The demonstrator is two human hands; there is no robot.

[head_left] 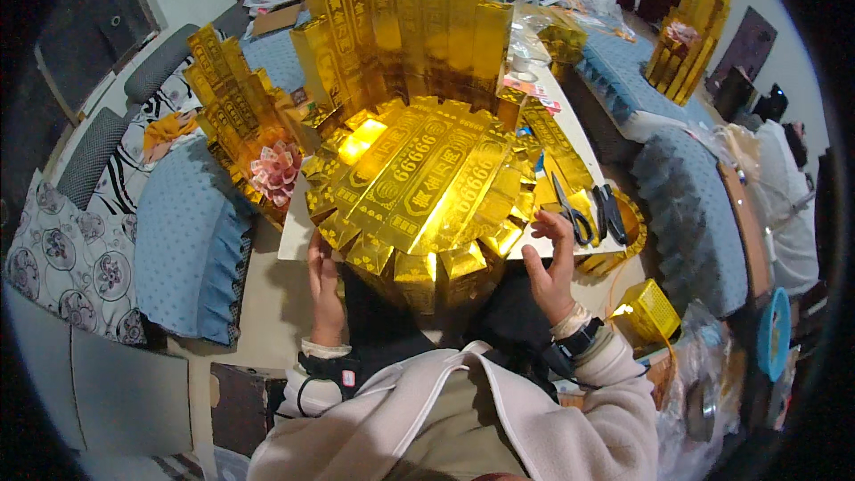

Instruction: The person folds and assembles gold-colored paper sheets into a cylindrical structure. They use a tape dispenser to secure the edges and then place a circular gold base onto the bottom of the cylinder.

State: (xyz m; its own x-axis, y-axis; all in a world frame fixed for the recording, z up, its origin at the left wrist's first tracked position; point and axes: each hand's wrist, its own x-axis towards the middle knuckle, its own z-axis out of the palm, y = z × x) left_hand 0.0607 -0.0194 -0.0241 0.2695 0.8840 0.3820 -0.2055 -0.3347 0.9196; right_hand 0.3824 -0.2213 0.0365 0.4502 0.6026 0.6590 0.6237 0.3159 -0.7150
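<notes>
A large round gold foil-paper structure (426,174) rests at the near edge of the white table, with a ring of folded gold blocks around its flat top. Tall gold strips (410,22) stand upright like a fan at its far side. My left hand (327,289) is at its lower left side, fingers stretched upward along the foil; their tips are partly hidden. To the right of the structure is my right hand (554,272), open, with thumb and fingers apart and nothing in it. Black-handled scissors (574,211) lie just beyond that hand.
Beside the scissors lies a black tool (610,216). A gold ring-shaped piece (631,230) and a gold box (646,312) are at the right. Another stepped gold piece with a pink flower (276,167) stands left. Blue-covered sofas (187,232) flank the white table (570,93).
</notes>
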